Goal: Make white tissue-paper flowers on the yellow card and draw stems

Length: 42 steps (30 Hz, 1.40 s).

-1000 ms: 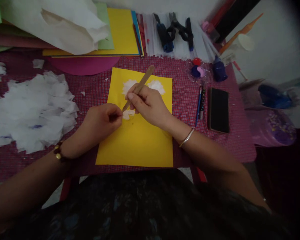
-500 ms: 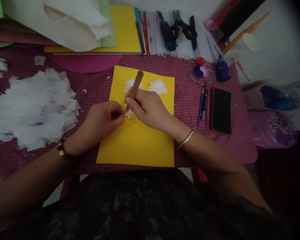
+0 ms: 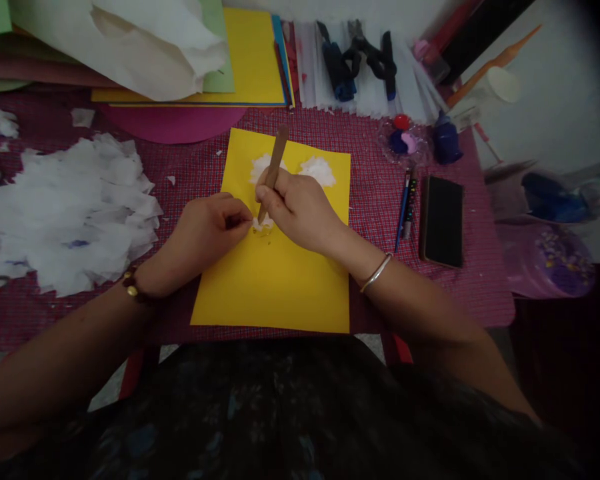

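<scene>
A yellow sheet of paper (image 3: 275, 287) lies before me with two white tissue-paper clusters on its upper part; the right cluster (image 3: 318, 171) shows fully, the left one is partly covered. My right hand (image 3: 297, 207) is closed around a flat wooden craft stick (image 3: 279, 148), tilted, its lower end down at a small white tissue piece (image 3: 263, 225) on the sheet. Close by on the left, my left hand (image 3: 213, 230) is pinched at the edge of that piece; whatever is between its fingertips is too small to make out. Small wet-looking spots show just below.
A large pile of white tissue squares (image 3: 75, 213) covers the left of the checkered tablecloth (image 3: 185, 160). Coloured paper sheets (image 3: 255, 60) are stacked at the back. Pliers (image 3: 367, 57) lie back right, with a purple bottle (image 3: 446, 140), brushes (image 3: 404, 207) and a black phone-like object (image 3: 442, 221).
The craft stick has moved slightly right and stands more upright in my right hand. My left hand has shifted a little right, still pinched near the tissue piece.
</scene>
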Each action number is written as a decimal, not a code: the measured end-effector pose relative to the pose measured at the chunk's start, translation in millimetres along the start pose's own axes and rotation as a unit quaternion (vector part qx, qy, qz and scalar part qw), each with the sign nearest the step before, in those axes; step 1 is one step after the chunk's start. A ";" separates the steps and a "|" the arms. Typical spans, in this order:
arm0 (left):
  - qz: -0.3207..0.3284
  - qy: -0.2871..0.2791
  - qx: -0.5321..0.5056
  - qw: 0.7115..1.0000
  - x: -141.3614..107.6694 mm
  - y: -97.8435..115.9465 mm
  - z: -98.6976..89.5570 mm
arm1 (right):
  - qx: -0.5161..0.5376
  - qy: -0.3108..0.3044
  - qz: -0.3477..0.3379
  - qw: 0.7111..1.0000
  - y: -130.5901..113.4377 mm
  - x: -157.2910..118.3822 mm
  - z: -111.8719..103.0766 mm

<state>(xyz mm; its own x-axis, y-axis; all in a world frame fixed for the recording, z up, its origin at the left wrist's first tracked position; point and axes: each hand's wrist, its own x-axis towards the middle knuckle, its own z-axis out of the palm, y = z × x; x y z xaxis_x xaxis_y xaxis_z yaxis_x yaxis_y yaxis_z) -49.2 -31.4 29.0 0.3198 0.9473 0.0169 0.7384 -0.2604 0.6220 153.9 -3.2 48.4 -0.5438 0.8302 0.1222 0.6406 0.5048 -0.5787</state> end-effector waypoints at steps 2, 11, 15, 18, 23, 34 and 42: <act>0.003 0.001 -0.011 1.000 0.6 -1.0 0.5 | 0.041 0.024 0.004 0.999 8.8 3.1 5.9; -0.042 -0.025 0.010 0.999 3.5 6.1 -4.3 | 0.308 0.090 0.081 0.943 21.3 -3.3 8.0; -0.026 -0.022 0.010 0.999 4.4 2.1 -2.4 | 0.277 0.059 0.066 0.957 23.5 -11.5 14.3; -0.019 -0.019 0.008 1.000 4.1 -0.5 -0.4 | 0.278 0.076 0.072 0.955 24.9 -10.9 21.4; -0.030 -0.033 0.013 0.999 6.2 1.0 -0.5 | 0.299 0.116 0.081 0.944 27.1 -6.7 28.7; -0.098 -0.044 0.004 0.994 -30.6 -15.3 -76.1 | 0.336 0.140 0.067 0.929 30.8 -7.9 22.8; -0.109 -0.022 0.114 0.987 -62.8 -35.6 -63.4 | 0.386 0.170 0.051 0.905 19.4 -22.8 0.5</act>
<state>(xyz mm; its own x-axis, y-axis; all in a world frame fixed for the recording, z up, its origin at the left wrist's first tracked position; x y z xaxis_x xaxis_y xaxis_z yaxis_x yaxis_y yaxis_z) -133.2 -69.7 55.4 0.1602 0.9778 -0.1355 0.9058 -0.0911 0.4138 178.4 -12.5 34.0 -0.2213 0.9542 0.2015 0.0360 0.2145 -0.9761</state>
